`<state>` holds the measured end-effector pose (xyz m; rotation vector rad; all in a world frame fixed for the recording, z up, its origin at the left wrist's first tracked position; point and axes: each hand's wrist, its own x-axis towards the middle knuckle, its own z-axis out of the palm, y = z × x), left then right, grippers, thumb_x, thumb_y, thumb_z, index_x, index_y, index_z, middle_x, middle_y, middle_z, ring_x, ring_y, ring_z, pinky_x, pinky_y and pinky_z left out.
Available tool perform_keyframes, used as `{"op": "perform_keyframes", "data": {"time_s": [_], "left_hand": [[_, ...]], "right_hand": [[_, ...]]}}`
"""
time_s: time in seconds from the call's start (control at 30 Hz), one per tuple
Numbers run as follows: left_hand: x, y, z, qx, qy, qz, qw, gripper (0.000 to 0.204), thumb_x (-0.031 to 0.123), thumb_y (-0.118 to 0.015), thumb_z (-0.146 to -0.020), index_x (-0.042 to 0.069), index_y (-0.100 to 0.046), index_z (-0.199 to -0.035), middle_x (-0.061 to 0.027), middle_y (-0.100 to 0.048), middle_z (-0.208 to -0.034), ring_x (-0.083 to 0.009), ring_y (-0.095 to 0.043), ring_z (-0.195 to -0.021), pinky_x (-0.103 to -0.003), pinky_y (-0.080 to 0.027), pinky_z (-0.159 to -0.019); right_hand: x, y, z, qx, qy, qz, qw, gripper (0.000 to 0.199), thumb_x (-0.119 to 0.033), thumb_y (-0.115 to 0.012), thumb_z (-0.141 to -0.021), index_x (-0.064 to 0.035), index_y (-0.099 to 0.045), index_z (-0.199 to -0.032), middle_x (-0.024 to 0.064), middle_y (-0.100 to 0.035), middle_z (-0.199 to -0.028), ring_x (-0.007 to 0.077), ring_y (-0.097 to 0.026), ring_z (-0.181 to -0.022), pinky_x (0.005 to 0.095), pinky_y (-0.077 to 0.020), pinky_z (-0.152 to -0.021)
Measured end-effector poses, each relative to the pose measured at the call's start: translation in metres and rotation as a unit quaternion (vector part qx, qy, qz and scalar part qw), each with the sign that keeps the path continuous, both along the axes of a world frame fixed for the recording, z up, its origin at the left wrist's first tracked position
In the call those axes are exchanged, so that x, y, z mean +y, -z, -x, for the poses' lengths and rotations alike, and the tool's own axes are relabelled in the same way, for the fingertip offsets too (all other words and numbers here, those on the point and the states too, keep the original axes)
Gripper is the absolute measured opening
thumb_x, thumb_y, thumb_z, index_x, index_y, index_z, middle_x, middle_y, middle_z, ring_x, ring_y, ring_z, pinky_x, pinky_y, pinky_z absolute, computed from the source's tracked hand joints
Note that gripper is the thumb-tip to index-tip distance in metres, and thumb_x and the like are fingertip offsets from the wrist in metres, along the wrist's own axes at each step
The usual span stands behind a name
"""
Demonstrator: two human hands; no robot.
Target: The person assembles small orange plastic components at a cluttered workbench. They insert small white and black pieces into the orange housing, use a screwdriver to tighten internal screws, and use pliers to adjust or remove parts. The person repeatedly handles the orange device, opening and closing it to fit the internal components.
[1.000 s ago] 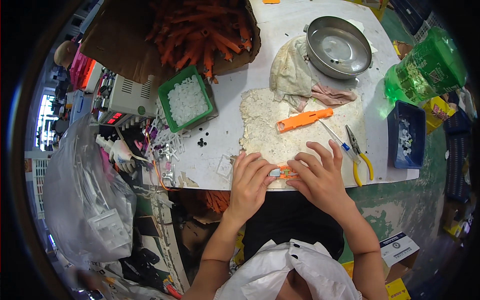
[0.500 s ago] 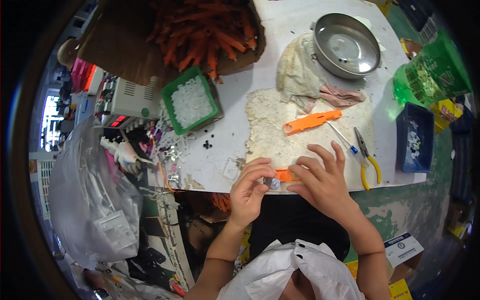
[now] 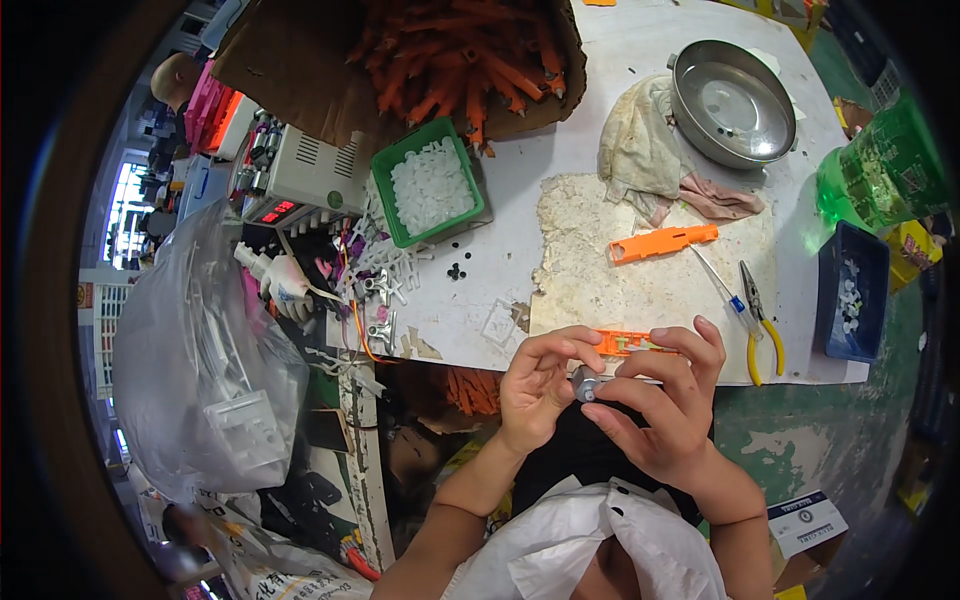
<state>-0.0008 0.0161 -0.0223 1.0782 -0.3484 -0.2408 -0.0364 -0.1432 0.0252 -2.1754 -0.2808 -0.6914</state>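
A round polished metal bowl (image 3: 733, 103) shines glossy beside a crumpled, matt off-white cloth rag (image 3: 636, 148). The long orange plastic part (image 3: 662, 242) looks smooth. It lies on a rough, flaking beige mat (image 3: 640, 280). The square green plastic tray (image 3: 385, 205) holds matt white plastic bits (image 3: 432, 185).

Small grey part (image 3: 586, 384) mostly hidden betw. fingers (kind unclear).

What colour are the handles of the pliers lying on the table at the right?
Yellow. The pliers show in the head view, beside the right hand.
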Motion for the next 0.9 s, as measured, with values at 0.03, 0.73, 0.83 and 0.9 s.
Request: {"op": "perform_keyframes", "data": {"time_s": [0.03,0.73,0.83,0.9], "left_hand": [[0.0,-0.001,0.0,-0.006,0.0,-0.004,1.0,0.038,0.022,-0.064,-0.091,0.005,-0.045,-0.119,-0.017,-0.06,-0.099,-0.0269,-0.05,-0.114,-0.036,-0.043,-0.092],[0.013,-0.004,-0.017,-0.232,-0.039,-0.24,0.942,0.025,0.019,-0.062,-0.091,-0.001,-0.063,-0.107,-0.0108,-0.063,-0.1,-0.0285,-0.054,-0.105,-0.04,-0.041,-0.096],[0.013,-0.007,-0.021,-0.266,-0.073,-0.32,0.906,0.022,0.015,-0.063,-0.087,0.0,-0.066,-0.103,-0.0108,-0.062,-0.098,-0.0297,-0.055,-0.102,-0.04,-0.043,-0.092],[0.012,-0.007,-0.027,-0.279,-0.081,-0.376,0.88,0.023,0.012,-0.065,-0.084,0.0,-0.066,-0.104,-0.0112,-0.062,-0.097,-0.0299,-0.055,-0.101,-0.04,-0.044,-0.09]], "right_hand": [[0.0,0.0,0.001,0.001,-0.001,-0.002,1.0,0.023,-0.024,-0.079,-0.068,-0.0177,-0.067,-0.086,-0.0034,-0.059,-0.092,0.0241,-0.05,-0.105,0.0485,-0.025,-0.104],[-0.01,0.012,0.004,0.049,-0.003,-0.003,0.999,0.022,-0.022,-0.08,-0.069,-0.0149,-0.065,-0.084,-0.0006,-0.058,-0.092,0.0247,-0.051,-0.105,0.0476,-0.0265,-0.103],[-0.019,0.017,0.007,0.078,0.023,-0.012,0.997,0.024,-0.025,-0.079,-0.069,-0.0128,-0.064,-0.082,0.0018,-0.058,-0.092,0.0262,-0.05,-0.104,0.0478,-0.0283,-0.102],[-0.025,0.025,0.011,0.096,0.049,-0.023,0.994,0.023,-0.025,-0.079,-0.07,-0.0112,-0.064,-0.083,0.0031,-0.058,-0.092,0.0273,-0.05,-0.104,0.0483,-0.0293,-0.102]]}}
